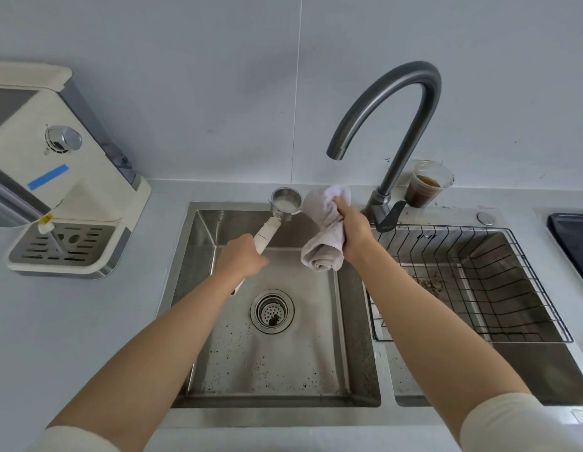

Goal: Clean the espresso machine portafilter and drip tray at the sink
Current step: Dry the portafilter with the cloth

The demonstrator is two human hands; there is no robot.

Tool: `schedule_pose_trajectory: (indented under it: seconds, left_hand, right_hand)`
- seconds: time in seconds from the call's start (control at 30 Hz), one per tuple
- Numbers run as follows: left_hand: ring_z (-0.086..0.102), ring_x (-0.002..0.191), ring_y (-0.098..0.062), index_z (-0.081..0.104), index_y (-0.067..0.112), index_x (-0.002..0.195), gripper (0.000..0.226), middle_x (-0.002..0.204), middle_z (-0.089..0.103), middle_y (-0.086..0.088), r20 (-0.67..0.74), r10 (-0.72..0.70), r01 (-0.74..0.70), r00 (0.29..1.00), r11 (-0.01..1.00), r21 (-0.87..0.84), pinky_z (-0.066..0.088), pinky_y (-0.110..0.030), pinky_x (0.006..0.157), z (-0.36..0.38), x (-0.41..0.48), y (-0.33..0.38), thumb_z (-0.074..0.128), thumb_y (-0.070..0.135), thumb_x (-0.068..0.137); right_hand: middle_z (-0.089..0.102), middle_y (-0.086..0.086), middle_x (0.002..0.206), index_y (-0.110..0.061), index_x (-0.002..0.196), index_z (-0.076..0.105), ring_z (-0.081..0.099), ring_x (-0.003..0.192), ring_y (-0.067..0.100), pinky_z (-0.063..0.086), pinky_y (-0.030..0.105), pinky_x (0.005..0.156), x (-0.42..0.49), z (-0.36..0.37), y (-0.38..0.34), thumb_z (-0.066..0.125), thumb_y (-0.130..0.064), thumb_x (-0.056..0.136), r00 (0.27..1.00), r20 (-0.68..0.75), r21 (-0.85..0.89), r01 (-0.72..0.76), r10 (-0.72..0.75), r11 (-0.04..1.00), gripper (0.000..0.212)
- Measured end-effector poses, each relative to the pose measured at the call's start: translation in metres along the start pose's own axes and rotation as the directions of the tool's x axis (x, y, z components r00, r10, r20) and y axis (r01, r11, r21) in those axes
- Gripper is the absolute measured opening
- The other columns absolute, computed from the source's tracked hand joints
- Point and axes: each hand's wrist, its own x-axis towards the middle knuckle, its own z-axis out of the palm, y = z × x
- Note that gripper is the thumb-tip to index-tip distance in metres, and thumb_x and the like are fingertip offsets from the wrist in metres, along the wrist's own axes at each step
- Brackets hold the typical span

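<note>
Stainless steel fills the middle of the view: a two-basin sink (189, 275) set into a pale grey tabletop (71, 337), with dark specks scattered over the floor of the left basin around its round drain strainer (272, 311). The left hand (243, 256) has its fingers curled round the cream handle of the portafilter (285, 202) and holds it out over the far side of that basin, the metal head raised near the back rim with its open basket facing up. The right hand (355, 230) grips a bunched pale cloth (326, 236). The upper end of the cloth stands just beside the portafilter's head, and whether the two touch cannot be told. The lower end hangs in a loose roll over the basin.

A dark grey gooseneck faucet (411, 102) rises behind the divider between the basins, its spout curving to the left above the cloth, and no water shows at its mouth. A black wire basket (544, 288) sits in the right basin, with brownish debris on the basin floor under it. A clear plastic cup (425, 185) of brown liquid stands on the tabletop behind the faucet.

At the left, a cream espresso machine (39, 164) with a strip of blue tape (48, 177) on its front stands on the tabletop. The drip tray (61, 247), with a slotted metal grate, sits in place at the machine's base, well apart from both hands.
</note>
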Motion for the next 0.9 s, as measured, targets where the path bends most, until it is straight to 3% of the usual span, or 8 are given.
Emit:
schedule_pose_trajectory:
  seconds: [0.07,0.13,0.2,0.27,0.43,0.63,0.8,0.9]
  left_hand:
    - [0.054,0.074,-0.027,0.049,0.003,0.108,0.033,0.105,0.062,-0.016,-0.014,-0.008,0.007,1.0,0.998,-0.069,0.04,-0.031,0.065,0.002,-0.001,0.0,0.062,0.019,0.082]
    - [0.054,0.075,-0.027,0.046,0.005,0.1,0.026,0.1,0.059,-0.015,-0.016,-0.005,0.003,1.0,0.992,-0.129,0.041,-0.031,0.066,0.005,-0.002,0.001,0.061,0.014,0.08]
    - [0.053,0.078,-0.026,0.04,0.009,0.094,0.024,0.093,0.053,-0.011,-0.004,0.004,-0.005,1.0,0.986,-0.167,0.039,-0.031,0.066,0.008,-0.005,0.004,0.059,0.009,0.079]
    - [0.053,0.08,-0.027,0.038,0.008,0.094,0.025,0.09,0.051,-0.009,0.019,0.026,-0.022,0.999,0.98,-0.198,0.041,-0.033,0.066,0.011,-0.009,0.01,0.058,0.006,0.08]
    - [0.063,0.075,-0.028,0.053,0.001,0.096,0.03,0.082,0.061,-0.011,0.094,0.182,-0.148,0.979,0.946,-0.287,0.056,-0.045,0.072,0.019,-0.013,0.019,0.059,0.011,0.068]
    - [0.06,0.054,-0.019,0.05,0.0,0.106,0.032,0.072,0.06,-0.008,0.136,0.214,-0.139,0.967,0.897,-0.42,0.054,-0.03,0.052,0.015,-0.02,0.023,0.063,0.008,0.078]
    - [0.058,0.051,-0.019,0.05,0.005,0.109,0.029,0.071,0.061,-0.008,0.098,0.292,-0.237,0.952,0.898,-0.371,0.053,-0.032,0.055,0.014,-0.026,0.028,0.058,0.007,0.081]
    - [0.055,0.05,-0.016,0.049,0.009,0.102,0.019,0.064,0.055,-0.001,0.082,0.355,-0.311,0.931,0.892,-0.327,0.045,-0.026,0.051,0.015,-0.029,0.032,0.054,0.007,0.084]
  right_hand:
    - [0.054,-0.001,0.068,-0.008,0.076,0.052,0.049,0.066,0.011,0.045,0.023,0.093,0.002,-0.008,0.003,0.043,-0.033,0.097,0.996,0.059,0.233,-0.086,0.074,0.969,0.034]
    - [0.057,0.001,0.063,-0.006,0.079,0.053,0.052,0.064,0.01,0.049,0.019,0.084,0.005,-0.016,0.008,0.04,-0.038,0.097,0.976,0.152,0.371,-0.204,0.158,0.906,0.039]
    - [0.064,0.012,0.075,-0.001,0.094,0.056,0.06,0.072,0.019,0.051,0.031,0.068,0.007,-0.022,0.015,0.038,-0.043,0.096,0.956,0.21,0.28,-0.261,0.206,0.924,0.046]
    - [0.062,0.015,0.082,0.001,0.102,0.054,0.058,0.077,0.025,0.048,0.034,0.07,0.004,-0.021,0.02,0.041,-0.039,0.091,0.916,0.321,0.148,-0.298,0.24,0.943,0.044]
    - [0.063,0.008,0.078,-0.004,0.089,0.058,0.063,0.072,0.02,0.052,0.028,0.072,-0.009,-0.001,0.024,0.084,-0.016,0.04,0.762,0.632,0.156,-0.306,0.143,0.939,0.056]
    - [0.067,0.012,0.086,-0.004,0.099,0.06,0.066,0.083,0.024,0.055,0.034,0.08,-0.007,-0.006,0.029,0.087,-0.01,0.046,0.647,0.762,0.109,-0.144,0.01,0.984,0.06]
    - [0.069,0.01,0.082,-0.001,0.099,0.056,0.069,0.077,0.02,0.057,0.031,0.071,-0.004,-0.004,0.038,0.092,-0.012,0.04,0.726,0.684,-0.004,-0.091,0.069,0.996,0.07]
    - [0.069,0.007,0.076,-0.004,0.092,0.059,0.068,0.071,0.018,0.057,0.031,0.064,-0.005,0.0,0.039,0.08,-0.006,0.061,0.811,0.579,-0.001,-0.097,0.079,0.995,0.038]
